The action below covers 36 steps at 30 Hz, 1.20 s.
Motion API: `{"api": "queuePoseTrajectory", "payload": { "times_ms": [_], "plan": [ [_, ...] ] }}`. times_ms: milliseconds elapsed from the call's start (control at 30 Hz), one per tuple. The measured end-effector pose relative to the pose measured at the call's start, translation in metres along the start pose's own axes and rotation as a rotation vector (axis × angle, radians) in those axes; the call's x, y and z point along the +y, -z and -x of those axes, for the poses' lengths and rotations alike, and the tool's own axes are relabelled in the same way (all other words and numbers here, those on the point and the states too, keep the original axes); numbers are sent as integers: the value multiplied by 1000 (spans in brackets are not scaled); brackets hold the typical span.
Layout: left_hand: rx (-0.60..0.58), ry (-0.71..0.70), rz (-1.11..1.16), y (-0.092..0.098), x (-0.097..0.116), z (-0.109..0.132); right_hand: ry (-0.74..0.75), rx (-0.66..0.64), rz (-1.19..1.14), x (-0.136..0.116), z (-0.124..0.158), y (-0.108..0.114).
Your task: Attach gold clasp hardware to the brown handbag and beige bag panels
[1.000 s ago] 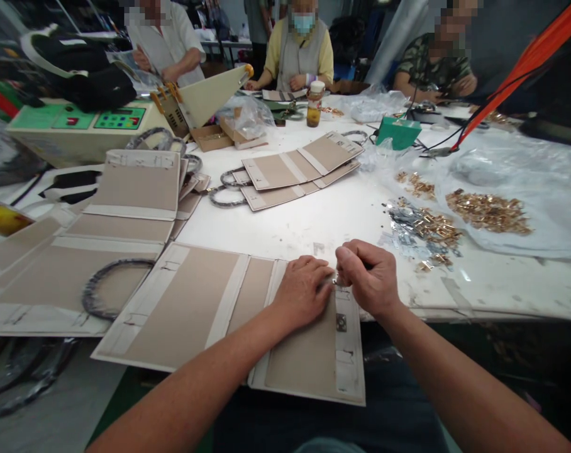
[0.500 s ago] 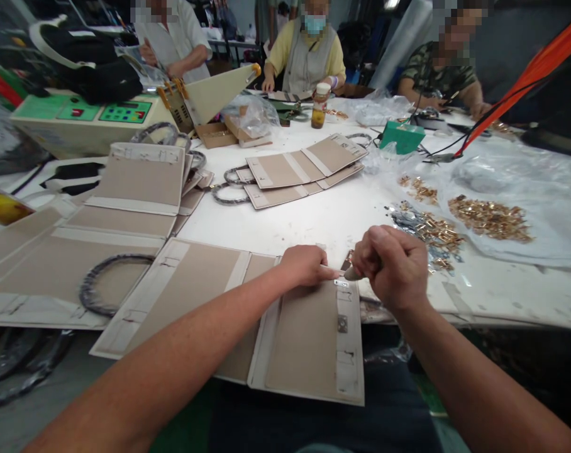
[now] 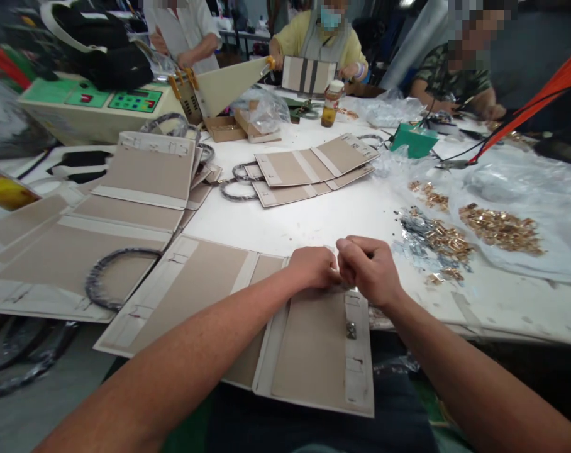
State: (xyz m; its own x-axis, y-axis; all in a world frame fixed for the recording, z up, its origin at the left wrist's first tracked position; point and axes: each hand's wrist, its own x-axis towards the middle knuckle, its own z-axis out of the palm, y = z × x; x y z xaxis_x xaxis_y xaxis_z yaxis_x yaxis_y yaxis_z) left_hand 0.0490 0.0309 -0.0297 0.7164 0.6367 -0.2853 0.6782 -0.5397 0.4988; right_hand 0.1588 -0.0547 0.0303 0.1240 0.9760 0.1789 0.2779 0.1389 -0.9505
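A beige folding panel (image 3: 314,352) with pale strips lies at the table's front edge, its right part jutting over the edge. My left hand (image 3: 314,267) is closed at the panel's top right corner, and what its fingers grip is hidden. Against it, my right hand (image 3: 368,267) forms a fist over the same corner; what lies inside the fist cannot be made out. Below the hands, a small metal square (image 3: 351,329) sits on the panel's right strip. A dark wrapped ring handle (image 3: 99,277) rests on the panels to the left.
More beige panels (image 3: 148,167) are stacked at left; two others (image 3: 309,167) lie mid-table. Gold metal pieces (image 3: 500,229) are heaped at right, near a green box (image 3: 414,139). A jar (image 3: 331,104) and a machine (image 3: 92,119) stand farther back. Three people sit or stand across the table.
My right hand has moved left and turned, now pressed close to my left hand. The person in yellow has lifted a striped panel. The view has shifted slightly.
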Motion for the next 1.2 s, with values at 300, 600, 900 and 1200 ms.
{"api": "queuePoseTrajectory", "payload": {
  "times_ms": [300, 600, 900, 1200],
  "plan": [
    [64, 41, -1, 4, 0, 9, 138, 127, -195, 15, 17, 14],
    [177, 7, 30, 2, 2, 17, 137, 203, -248, 30, 27, 13],
    [253, -517, -251, -61, 16, 148, 140, 174, -251, 28, 23, 13],
    [103, -443, -410, -80, 27, 155, 112, 287, -459, 20, 64, 24]
  ]
}}
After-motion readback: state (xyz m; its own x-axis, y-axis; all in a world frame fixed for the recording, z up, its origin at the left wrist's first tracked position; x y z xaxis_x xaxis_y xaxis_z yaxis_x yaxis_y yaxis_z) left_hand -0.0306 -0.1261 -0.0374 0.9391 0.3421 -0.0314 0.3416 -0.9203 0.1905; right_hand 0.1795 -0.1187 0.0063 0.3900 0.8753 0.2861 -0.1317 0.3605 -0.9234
